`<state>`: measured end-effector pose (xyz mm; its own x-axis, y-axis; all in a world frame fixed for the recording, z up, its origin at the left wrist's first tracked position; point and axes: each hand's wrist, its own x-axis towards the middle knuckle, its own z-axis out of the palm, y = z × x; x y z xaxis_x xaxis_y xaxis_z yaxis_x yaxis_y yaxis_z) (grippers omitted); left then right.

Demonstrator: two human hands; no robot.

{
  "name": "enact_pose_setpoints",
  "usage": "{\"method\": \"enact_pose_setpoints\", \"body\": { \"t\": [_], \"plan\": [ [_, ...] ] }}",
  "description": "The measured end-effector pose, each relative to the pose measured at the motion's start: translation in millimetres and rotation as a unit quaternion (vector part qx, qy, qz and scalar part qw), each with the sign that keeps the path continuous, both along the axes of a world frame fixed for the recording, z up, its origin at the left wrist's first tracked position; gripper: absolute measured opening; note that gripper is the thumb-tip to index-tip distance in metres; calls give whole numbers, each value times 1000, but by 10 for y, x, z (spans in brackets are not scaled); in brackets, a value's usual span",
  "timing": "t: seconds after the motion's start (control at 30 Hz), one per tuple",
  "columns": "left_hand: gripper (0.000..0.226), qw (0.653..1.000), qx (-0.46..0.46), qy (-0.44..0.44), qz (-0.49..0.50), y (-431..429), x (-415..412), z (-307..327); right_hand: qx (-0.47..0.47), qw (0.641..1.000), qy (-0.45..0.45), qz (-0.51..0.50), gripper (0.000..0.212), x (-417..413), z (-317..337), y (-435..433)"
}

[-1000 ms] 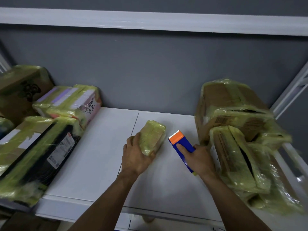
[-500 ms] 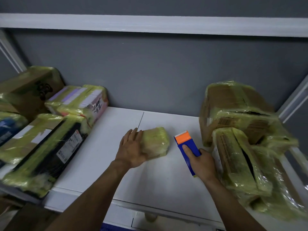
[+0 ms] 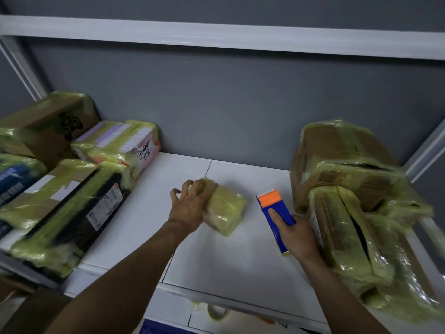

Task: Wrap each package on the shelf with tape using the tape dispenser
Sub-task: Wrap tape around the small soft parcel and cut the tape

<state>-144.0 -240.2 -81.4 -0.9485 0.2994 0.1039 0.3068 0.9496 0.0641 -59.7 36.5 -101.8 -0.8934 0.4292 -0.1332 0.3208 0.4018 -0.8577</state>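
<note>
Fingers of the left hand (image 3: pixel 189 207) are curling over the small package (image 3: pixel 227 210), now turning crosswise mid-shelf (image 3: pixel 240 261) instead of lengthwise. The right hand (image 3: pixel 299 238) is still gripping the tape dispenser (image 3: pixel 269 198) just beside it, apart, probably awaiting another taping pass.

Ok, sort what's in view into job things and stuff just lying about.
Job: small package, held by left hand; dispenser in right hand; left pile; right pile.
Lying about: what looks like a tape roll below the shelf.
</note>
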Motion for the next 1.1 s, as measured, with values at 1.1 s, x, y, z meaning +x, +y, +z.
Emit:
{"method": "enact_pose_setpoints", "body": {
  "t": [1.1],
  "plan": [
    [30, 840, 537, -65, 40, 104, 705, 36, -20, 968, 45, 244, 47, 288, 188, -216]
  ]
}}
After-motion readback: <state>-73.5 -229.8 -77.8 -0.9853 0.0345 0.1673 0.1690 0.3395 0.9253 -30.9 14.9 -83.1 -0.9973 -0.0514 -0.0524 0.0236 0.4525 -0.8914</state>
